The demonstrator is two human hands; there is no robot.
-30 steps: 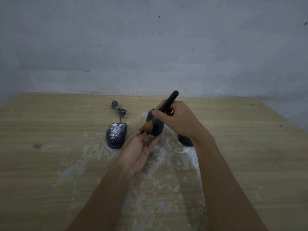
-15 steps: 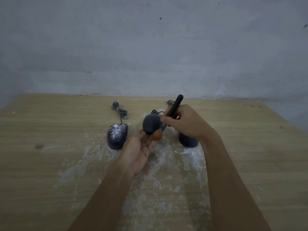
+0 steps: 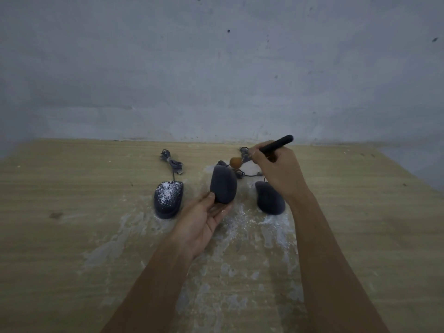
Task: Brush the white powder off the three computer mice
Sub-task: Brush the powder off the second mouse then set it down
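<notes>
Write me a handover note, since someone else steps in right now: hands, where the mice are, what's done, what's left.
Left hand: holds the middle mouse tilted up off the table.
Right hand: grips the brush, bristles just beyond the mouse's far end.
Done: middle mouse and right mouse look free of powder; the right one rests on the table.
Left: left mouse, on the table, top heavily dusted. Set the middle one down, then brush that one.
Loose powder is spread across the table.

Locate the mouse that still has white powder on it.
In the head view, the powdered mouse lies on the wooden table, leftmost of the three, beside the middle mouse held by the left hand.
</notes>
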